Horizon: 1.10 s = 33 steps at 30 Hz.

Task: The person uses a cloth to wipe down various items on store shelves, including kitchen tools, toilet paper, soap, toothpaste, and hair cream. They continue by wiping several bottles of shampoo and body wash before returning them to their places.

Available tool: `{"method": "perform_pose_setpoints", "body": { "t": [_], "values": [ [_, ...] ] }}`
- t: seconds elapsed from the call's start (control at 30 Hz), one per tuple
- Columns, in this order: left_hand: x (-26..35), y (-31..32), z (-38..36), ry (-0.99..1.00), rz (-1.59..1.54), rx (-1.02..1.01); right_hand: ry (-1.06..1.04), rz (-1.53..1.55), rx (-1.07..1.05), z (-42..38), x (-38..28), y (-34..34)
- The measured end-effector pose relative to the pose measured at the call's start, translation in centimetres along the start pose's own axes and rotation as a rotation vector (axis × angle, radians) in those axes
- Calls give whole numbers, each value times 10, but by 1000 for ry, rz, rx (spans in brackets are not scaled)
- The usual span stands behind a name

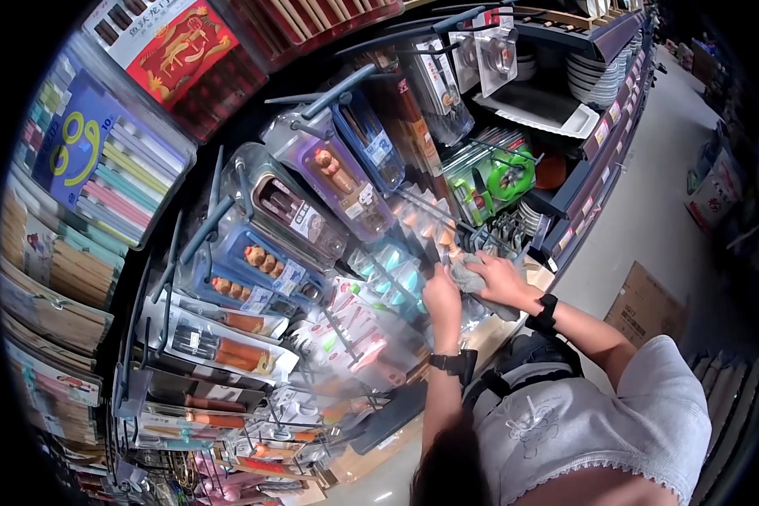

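Observation:
My right hand [499, 280] is closed around a crumpled grey cloth [465, 275], which hangs partly below the fingers. Close beside it, my left hand [442, 293] is closed with its fingers curled, at the front of the display hooks. What it grips, if anything, is hidden. Just past both hands hang clear packs with orange-tipped pieces [426, 218]. Nearer the left hand are packs with light-blue pieces [392, 268]. Black bands circle both wrists.
Chopstick cases [333, 173] and packaged utensils [240, 350] hang from long protruding metal hooks. Green packaged tools [497, 177] hang farther along, near shelves with stacked bowls [594, 80]. Flat cardboard [647, 302] lies on the aisle floor to the right.

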<state>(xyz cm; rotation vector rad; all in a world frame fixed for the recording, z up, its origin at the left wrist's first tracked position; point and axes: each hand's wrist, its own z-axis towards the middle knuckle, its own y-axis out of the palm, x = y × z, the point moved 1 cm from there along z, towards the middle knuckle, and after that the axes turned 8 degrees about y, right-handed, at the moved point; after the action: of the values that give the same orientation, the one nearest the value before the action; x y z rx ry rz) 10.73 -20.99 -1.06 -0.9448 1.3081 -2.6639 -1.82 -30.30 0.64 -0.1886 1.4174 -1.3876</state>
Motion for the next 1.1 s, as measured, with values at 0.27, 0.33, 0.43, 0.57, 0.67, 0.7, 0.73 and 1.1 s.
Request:
{"method": "perform_pose_setpoints", "body": {
  "t": [0.27, 0.33, 0.43, 0.57, 0.67, 0.7, 0.73, 1.1],
  "values": [
    [-10, 8, -5, -67, -358, -23, 96, 294, 314, 17, -8, -26],
    [-15, 11, -4, -19, -279, 49, 75, 212, 313, 14, 5, -7],
    [-19, 6, -5, -23, -241, 92, -91, -37, 88, -7, 17, 15],
    [-15, 5, -6, -65, -255, 35, -118, 94, -130, -16, 29, 13],
    [-9, 19, -11, -103, -506, 95, -165, 355, -186, -3, 24, -22],
    [-11, 32, -11, -97, -518, 96, -162, 372, -161, 4, 24, -35],
    [-11, 45, -12, -110, -577, 104, -133, 376, -148, 11, 28, -45],
    [-1, 16, -6, -244, -243, 175, 88, 401, -112, 32, 87, 7]
  ]
}}
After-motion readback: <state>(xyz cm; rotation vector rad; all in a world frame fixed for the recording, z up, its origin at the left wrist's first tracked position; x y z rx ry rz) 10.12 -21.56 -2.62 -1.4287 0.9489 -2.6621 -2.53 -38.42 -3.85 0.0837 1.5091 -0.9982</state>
